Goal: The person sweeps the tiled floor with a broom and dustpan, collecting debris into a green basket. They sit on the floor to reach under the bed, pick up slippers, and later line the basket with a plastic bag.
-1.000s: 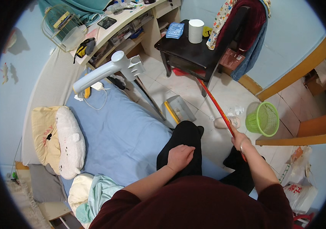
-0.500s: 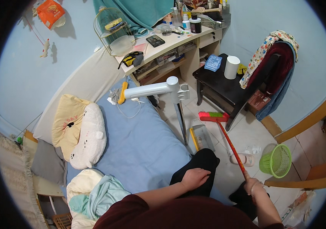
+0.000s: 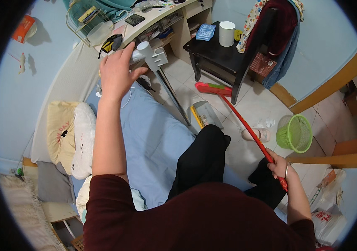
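My right hand (image 3: 278, 162) is wrapped round the red handle of a broom (image 3: 251, 129). The broom's red and green bristle head is on the floor by a chair leg. My left hand (image 3: 118, 73) is raised over the bed, its fingers spread, holding nothing. Just beyond it is the thick white top (image 3: 151, 55) of a metal pole (image 3: 172, 96); whether they touch, I cannot tell, as the hand hides part of the white tube. Down by the pole's foot lies a grey dustpan (image 3: 212, 112) with a yellow comb edge; I cannot tell whether the two are joined.
A black chair (image 3: 212, 48) bears a white cylinder (image 3: 227, 33), a blue packet (image 3: 205, 32) and hung clothes. On the right stands a green basket (image 3: 285, 136). One slipper (image 3: 255, 134) lies under the broom handle. The blue bed (image 3: 153, 142) and a cluttered desk (image 3: 145, 25) flank the pole.
My left hand has risen from my lap to beside the pole's white top. The broom and my right hand have shifted a little; the whole view has turned.
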A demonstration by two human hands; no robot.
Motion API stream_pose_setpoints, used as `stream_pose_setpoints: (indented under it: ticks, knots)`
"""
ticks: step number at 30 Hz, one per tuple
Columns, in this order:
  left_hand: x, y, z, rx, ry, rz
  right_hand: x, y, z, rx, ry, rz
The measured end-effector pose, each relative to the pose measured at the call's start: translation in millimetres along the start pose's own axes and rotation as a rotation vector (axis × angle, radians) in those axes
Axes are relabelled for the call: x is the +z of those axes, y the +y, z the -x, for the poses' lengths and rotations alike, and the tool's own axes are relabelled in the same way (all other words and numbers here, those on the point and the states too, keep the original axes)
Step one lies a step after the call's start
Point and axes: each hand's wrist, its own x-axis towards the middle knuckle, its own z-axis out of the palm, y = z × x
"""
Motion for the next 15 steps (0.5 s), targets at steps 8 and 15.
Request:
stream_pose_setpoints:
  ticks: [8, 15]
  knots:
    - [-34, 15, 7, -0.007, -0.375, 0.133, 0, -47, -49, -0.142, -0.191, -0.036]
    - [-47, 3, 15, -0.192, -0.46, 0.099, 37, -141, -218, -0.307, -0.057, 0.28]
